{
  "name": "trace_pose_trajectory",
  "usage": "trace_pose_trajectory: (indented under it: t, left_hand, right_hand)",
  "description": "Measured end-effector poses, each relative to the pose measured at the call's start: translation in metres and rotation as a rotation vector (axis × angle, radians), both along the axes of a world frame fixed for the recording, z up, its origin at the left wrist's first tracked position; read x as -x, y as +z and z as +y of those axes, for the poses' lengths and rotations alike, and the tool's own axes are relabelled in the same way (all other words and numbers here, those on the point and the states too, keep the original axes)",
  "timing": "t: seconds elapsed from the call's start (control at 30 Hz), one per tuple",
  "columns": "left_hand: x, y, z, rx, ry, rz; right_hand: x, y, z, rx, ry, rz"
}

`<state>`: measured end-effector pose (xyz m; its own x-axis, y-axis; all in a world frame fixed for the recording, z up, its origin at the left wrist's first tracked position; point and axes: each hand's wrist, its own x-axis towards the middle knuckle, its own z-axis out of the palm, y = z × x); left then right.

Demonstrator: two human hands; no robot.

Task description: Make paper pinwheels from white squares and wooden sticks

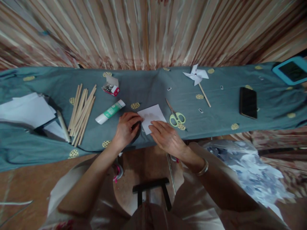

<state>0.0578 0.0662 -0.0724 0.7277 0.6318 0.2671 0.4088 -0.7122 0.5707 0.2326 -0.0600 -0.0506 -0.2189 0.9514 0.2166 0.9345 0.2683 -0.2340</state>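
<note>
Left hand [128, 128] is loosely curled at the left corner of a flat white paper square [153, 114] on the cloth [146, 88]; kinda blurry, so can't tell if it's pinching. Right hand [168, 138] lies flattish, fingers out over the paper's lower right edge. Nearby: loop-handled scissors [173, 112], plastic glue stick [110, 111], skinny wooden sticks [83, 116], pointy pinwheel [195, 75].

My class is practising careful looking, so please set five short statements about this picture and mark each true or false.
1. The right hand touches the white paper. True.
2. The scissors have red handles. False: they are light green.
3. The pinwheel lies to the right of the green-and-white tube. True.
4. The left hand holds the phone. False: it is at the paper's edge, and the phone lies far to the right.
5. The wooden sticks lie left of the tube. True.
</note>
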Motion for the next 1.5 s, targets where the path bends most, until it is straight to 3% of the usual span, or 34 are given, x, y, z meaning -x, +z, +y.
trace_pose_trajectory:
  t: [0.17,0.3,0.4,0.53,0.8,0.97,1.07,1.23,1.5]
  left_hand:
    - [-0.002,0.0,0.0,-0.019,-0.018,0.01]
    - [-0.001,0.004,-0.001,0.003,-0.044,-0.043]
    - [0.002,0.008,-0.006,0.039,-0.074,-0.083]
    - [0.007,0.012,-0.017,0.1,-0.101,-0.083]
    - [0.015,0.011,-0.027,0.124,0.035,-0.034]
    - [0.018,0.015,-0.028,-0.018,0.063,0.004]
    - [0.016,0.019,-0.035,-0.157,0.019,0.027]
    - [0.012,0.01,-0.061,-0.303,-0.187,0.071]
    - [0.013,-0.004,-0.074,-0.346,-0.168,0.185]
  right_hand:
    - [0.003,0.001,0.004,-0.034,-0.015,0.089]
    - [0.001,0.004,0.002,-0.071,-0.126,0.464]
    - [-0.003,0.004,-0.002,0.014,-0.249,0.725]
    - [-0.009,0.001,-0.003,0.109,-0.352,0.874]
    - [-0.008,-0.003,0.016,0.052,-0.333,0.751]
    - [-0.006,-0.011,0.03,0.024,-0.339,0.689]
    - [-0.005,-0.019,0.038,0.009,-0.366,0.668]
    - [-0.004,-0.027,0.045,-0.022,-0.4,0.646]
    - [0.002,-0.029,0.047,-0.048,-0.435,0.562]
